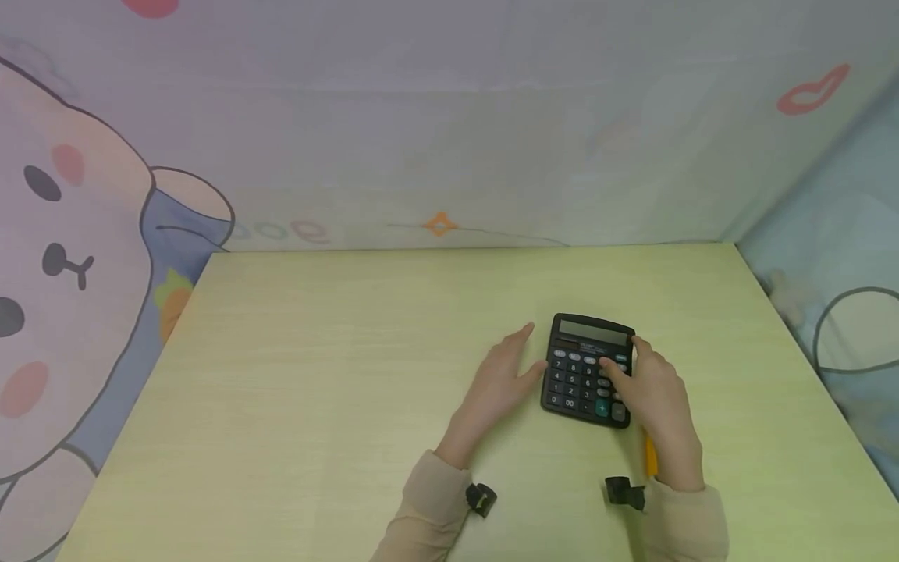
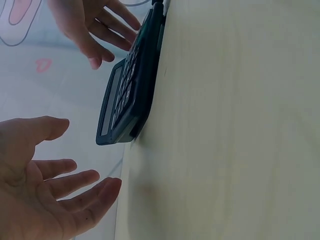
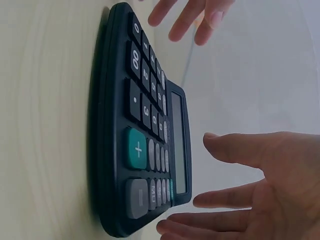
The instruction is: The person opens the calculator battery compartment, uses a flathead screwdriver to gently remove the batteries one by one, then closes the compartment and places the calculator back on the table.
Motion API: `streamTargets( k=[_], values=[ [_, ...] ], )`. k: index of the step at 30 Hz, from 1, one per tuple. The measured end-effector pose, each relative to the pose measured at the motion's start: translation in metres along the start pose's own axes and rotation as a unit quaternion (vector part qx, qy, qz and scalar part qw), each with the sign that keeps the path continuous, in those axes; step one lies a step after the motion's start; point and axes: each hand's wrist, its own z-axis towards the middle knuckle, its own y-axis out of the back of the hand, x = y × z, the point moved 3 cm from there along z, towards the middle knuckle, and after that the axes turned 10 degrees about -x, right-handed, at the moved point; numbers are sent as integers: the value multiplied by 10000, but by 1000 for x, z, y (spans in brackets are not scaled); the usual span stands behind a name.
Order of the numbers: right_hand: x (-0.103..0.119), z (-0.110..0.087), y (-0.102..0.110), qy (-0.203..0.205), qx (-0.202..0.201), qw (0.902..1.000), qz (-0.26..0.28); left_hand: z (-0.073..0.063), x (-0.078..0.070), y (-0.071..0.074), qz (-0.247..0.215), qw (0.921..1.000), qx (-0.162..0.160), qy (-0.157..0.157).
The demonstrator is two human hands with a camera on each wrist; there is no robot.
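Observation:
A black calculator (image 1: pixel 583 406) lies on the table with its screen toward the far side; its number keys and green plus key show in the right wrist view (image 3: pixel 137 148). To its left, my left hand (image 1: pixel 495 382) has its fingers spread and the thumb close to the calculator's edge. Over the calculator's right side, my right hand (image 1: pixel 653 390) reaches with loosely extended fingers, the thumb above the keys. In the right wrist view that hand (image 3: pixel 270 185) appears apart from the calculator, holding nothing. The left wrist view also shows a gap between the left hand (image 2: pixel 55 195) and the calculator (image 2: pixel 145 80).
An orange strip-like thing (image 1: pixel 650 454) lies beside my right wrist, partly hidden by it. The light wooden table (image 1: pixel 281 406) stretches away to the left. Behind stands a pale printed cloth (image 1: pixel 449 133). A small black strap piece (image 1: pixel 481 499) sits at each cuff.

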Motion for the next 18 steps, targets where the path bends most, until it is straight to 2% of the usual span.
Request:
streamTargets(
  k=[10, 18],
  values=[
    [-4, 4, -7, -177, 211, 9996, 6, 5, -9, -13, 259, 9992, 242, 189],
    [-9, 3, -9, -19, 6, 10000, 58, 7, -12, -18, 363, 9985, 337, 242]
  ],
)
